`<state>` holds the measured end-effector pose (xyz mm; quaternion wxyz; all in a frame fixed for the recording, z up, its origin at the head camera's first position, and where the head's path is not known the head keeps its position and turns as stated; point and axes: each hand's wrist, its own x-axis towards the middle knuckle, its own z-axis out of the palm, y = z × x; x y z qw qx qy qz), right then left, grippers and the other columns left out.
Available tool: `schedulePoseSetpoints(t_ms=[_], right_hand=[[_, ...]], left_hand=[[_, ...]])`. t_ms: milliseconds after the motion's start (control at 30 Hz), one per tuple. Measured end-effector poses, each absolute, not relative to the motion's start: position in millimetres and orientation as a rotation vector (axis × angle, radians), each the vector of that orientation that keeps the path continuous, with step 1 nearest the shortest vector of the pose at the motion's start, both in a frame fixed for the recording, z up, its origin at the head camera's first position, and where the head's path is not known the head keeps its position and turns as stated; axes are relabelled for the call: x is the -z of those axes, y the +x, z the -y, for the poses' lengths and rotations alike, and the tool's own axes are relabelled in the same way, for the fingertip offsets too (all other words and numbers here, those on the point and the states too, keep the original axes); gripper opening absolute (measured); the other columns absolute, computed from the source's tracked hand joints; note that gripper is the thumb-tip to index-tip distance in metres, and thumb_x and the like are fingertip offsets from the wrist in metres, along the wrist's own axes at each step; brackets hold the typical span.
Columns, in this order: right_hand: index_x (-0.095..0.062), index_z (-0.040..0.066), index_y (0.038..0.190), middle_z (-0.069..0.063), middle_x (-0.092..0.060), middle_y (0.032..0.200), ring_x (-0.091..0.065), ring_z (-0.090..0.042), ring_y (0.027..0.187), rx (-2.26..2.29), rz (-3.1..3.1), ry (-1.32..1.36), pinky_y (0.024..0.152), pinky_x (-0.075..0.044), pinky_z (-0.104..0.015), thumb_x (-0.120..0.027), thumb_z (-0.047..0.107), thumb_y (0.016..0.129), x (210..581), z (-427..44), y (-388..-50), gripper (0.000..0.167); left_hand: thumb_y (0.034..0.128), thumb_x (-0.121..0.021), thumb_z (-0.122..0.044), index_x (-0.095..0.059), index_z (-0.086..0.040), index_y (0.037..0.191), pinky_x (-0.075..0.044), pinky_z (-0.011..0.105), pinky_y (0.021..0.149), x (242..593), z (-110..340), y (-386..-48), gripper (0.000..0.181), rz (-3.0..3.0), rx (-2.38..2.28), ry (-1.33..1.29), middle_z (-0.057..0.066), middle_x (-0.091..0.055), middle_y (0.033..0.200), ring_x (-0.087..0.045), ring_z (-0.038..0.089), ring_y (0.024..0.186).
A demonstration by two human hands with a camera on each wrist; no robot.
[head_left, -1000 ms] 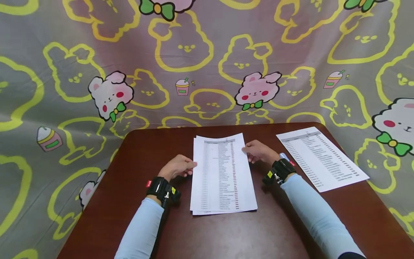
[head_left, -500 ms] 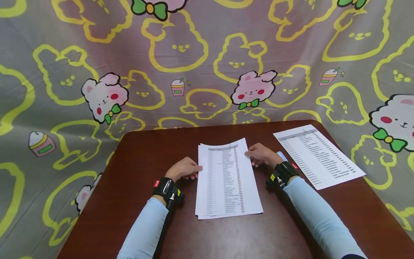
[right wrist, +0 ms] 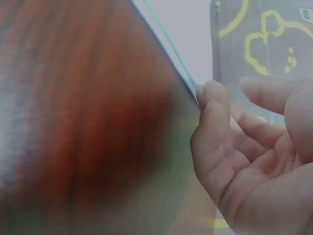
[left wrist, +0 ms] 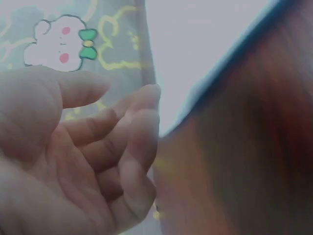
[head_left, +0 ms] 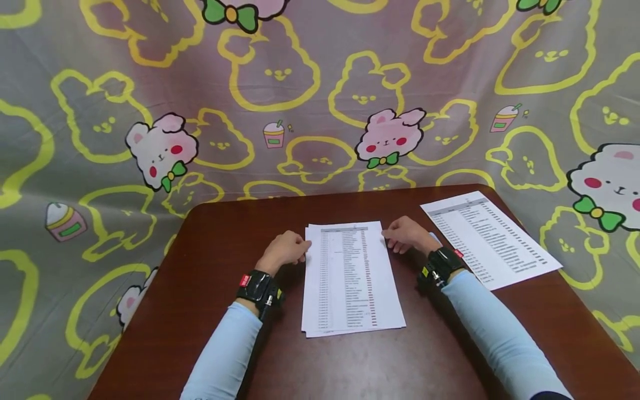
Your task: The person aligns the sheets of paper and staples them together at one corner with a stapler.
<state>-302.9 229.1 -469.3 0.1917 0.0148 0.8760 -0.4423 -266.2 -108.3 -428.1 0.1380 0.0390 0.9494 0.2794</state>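
Paper stack [head_left: 345, 283]: on table [head_left: 380, 366], lower edges uneven. Left hand [head_left: 286, 248], right hand [head_left: 406, 234]: fingers loosely bent, thumbs apart, gripping nothing; fingertips touch its opposite sides, likely to square it. Sheet [head_left: 492, 239]: farther right, flat, likely kept separate. Curtain [head_left: 310, 100]: behind.

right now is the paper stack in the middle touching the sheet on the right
Apart. The head view shows tabletop between the paper stack and the sheet on the right, with the right hand over part of that gap.
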Motion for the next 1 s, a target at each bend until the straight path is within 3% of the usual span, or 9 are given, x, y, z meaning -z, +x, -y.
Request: schedulePoseSetpoints(t_ms=[200,333,500,700,900,1000], right_hand=[[-0.066,0.000,0.115,-0.014,-0.072,0.087,-0.068,-0.025,0.068,1.263,-2.486,-0.025,0.062,-0.056,-0.033,-0.060,0.028,0.097,455,-235,-306,0.034],[-0.065,0.001,0.119,-0.015,-0.072,0.090,-0.068,-0.027,0.072,1.278,-2.497,-0.040,0.064,-0.057,-0.035,-0.060,0.031,0.097,449,-237,-306,0.037],[-0.063,0.001,0.122,-0.018,-0.071,0.095,-0.068,-0.028,0.075,1.291,-2.503,-0.037,0.064,-0.057,-0.034,-0.059,0.034,0.097,442,-235,-307,0.041],[-0.060,-0.002,0.125,-0.025,-0.069,0.108,-0.069,-0.027,0.076,1.303,-2.505,-0.009,0.064,-0.056,-0.033,-0.057,0.034,0.099,433,-252,-305,0.045],[-0.059,-0.002,0.124,-0.024,-0.069,0.105,-0.069,-0.035,0.082,1.323,-2.488,0.035,0.064,-0.055,-0.035,-0.056,0.033,0.099,423,-266,-301,0.043],[-0.059,-0.003,0.123,-0.022,-0.070,0.102,-0.069,-0.031,0.078,1.310,-2.507,0.012,0.063,-0.055,-0.034,-0.056,0.032,0.099,421,-272,-300,0.043]], left_hand=[[0.0994,-0.052,-0.044,-0.070,-0.004,0.111,-0.050,0.040,0.070,410,82,-274,0.046,-2.727,-0.980,0.124,0.013,-0.074,0.090,-0.069,0.030,0.083],[0.0996,-0.050,-0.045,-0.070,-0.004,0.113,-0.055,0.045,0.077,402,64,-275,0.047,-2.693,-1.052,0.151,0.014,-0.075,0.096,-0.071,0.029,0.083],[0.0994,-0.052,-0.041,-0.070,-0.003,0.105,-0.057,0.040,0.069,400,48,-276,0.042,-2.669,-1.080,0.169,0.012,-0.075,0.092,-0.073,0.030,0.082],[0.0993,-0.052,-0.037,-0.071,0.000,0.106,-0.057,0.033,0.061,404,23,-280,0.042,-2.630,-1.084,0.200,0.013,-0.076,0.089,-0.074,0.030,0.081],[0.1002,-0.051,-0.036,-0.072,0.000,0.105,-0.057,0.031,0.059,404,-11,-277,0.042,-2.596,-1.021,0.266,0.010,-0.076,0.084,-0.074,0.024,0.074],[0.1001,-0.051,-0.034,-0.071,0.001,0.106,-0.058,0.031,0.059,403,-31,-274,0.041,-2.543,-1.044,0.278,0.011,-0.076,0.084,-0.075,0.023,0.074]])
